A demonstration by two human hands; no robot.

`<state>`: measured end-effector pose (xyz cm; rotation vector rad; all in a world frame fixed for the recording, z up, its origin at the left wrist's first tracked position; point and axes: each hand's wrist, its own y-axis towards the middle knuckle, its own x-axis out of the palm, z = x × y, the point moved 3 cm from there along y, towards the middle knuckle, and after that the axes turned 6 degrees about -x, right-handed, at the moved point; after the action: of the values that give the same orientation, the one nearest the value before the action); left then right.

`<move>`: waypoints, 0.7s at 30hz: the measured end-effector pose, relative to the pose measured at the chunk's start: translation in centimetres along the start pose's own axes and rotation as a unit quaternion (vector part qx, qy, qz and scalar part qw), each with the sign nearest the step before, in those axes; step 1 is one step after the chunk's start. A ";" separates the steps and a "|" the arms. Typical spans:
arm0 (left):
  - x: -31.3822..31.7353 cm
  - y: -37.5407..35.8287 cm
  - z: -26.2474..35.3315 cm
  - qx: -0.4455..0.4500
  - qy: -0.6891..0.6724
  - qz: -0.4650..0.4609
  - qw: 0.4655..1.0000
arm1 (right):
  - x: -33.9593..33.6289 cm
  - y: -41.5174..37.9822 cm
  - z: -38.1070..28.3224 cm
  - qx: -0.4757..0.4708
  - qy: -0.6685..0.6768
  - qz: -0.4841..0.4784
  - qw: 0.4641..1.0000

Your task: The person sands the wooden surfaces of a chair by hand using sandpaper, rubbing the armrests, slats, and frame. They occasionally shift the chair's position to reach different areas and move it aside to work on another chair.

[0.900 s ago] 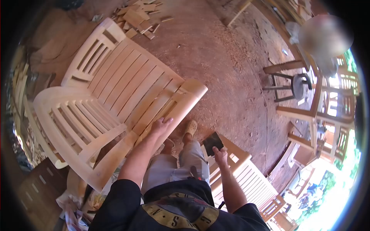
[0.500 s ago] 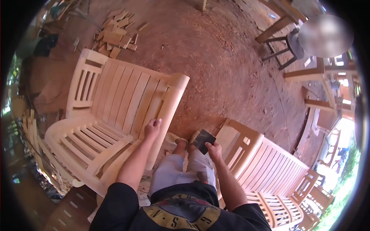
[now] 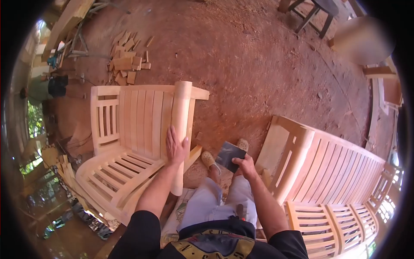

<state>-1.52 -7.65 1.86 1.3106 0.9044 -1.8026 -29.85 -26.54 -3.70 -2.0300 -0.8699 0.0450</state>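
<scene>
The left hand (image 3: 176,146) lies flat, fingers nearly together, on the rounded armrest (image 3: 182,114) of the slatted wooden chair (image 3: 142,125). The right hand (image 3: 245,165) clamps a dark sheet (image 3: 230,154) between thumb and fingers, above the legs, between chair and bench (image 3: 327,168).

- The left hand (image 3: 176,149) lies, fingers spread, on the rounded pale-wood armrest (image 3: 181,116) of a slatted wooden chair (image 3: 144,116).
- The right hand (image 3: 245,164) grips a dark, flat, rectangular sheet (image 3: 230,156) by one edge, thumb on top, above the gap between the wearer's knees and feet.
- Two tan perforated clogs (image 3: 208,159) stand on reddish-brown dirt ground (image 3: 233,95).
- A long pale slatted wooden bench (image 3: 332,168) is to the right of the legs.
- Beyond the chair lies a loose pile of small wood offcuts (image 3: 123,63).
- A dark stool (image 3: 326,6) stands near the upper right edge.
</scene>
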 end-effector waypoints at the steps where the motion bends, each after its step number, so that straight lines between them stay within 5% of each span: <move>1: 0.3 2.3 0.5 0.017 0.003 0.011 1.000 | 0.3 -0.4 -0.4 0.001 0.027 -0.004 1.000; 6: 2.6 13.2 2.6 0.041 0.002 0.041 0.998 | 0.8 -0.8 0.7 -0.021 0.096 0.005 0.995; 12: 0.4 22.9 8.0 -0.070 -0.041 -0.052 0.995 | 2.3 2.1 4.3 -0.013 0.042 0.043 0.998; 21: 1.6 24.8 8.4 -0.049 -0.042 0.020 0.998 | 13.1 11.2 0.3 -0.030 0.307 -0.048 0.950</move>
<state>15.62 -27.39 -0.79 1.1754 0.9025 -1.7469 -13.85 -22.45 -8.50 -1.8820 -0.5685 -0.6411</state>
